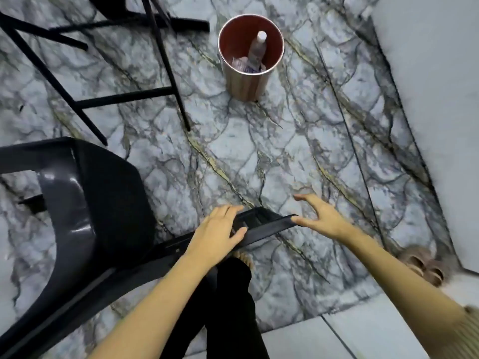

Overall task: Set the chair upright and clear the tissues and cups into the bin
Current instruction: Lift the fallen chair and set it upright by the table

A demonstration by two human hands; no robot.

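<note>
The left hand forms a closed grip on the top edge of the black chair, which lies tilted on the marble floor. The right hand is spread open, thumb touching the same edge's end. The bin stands well ahead of both hands, containing a bottle.

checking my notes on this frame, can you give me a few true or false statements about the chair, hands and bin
1. The left hand rests on the black chair's edge. True.
2. The right hand is closed in a fist. False: its fingers are spread open, thumb at the chair's corner.
3. The bin lies tipped over. False: it stands upright on the marbled floor.
4. A bottle stands inside the bin. True.
5. The bin is within the hands. False: it stands apart, farther ahead.
</note>
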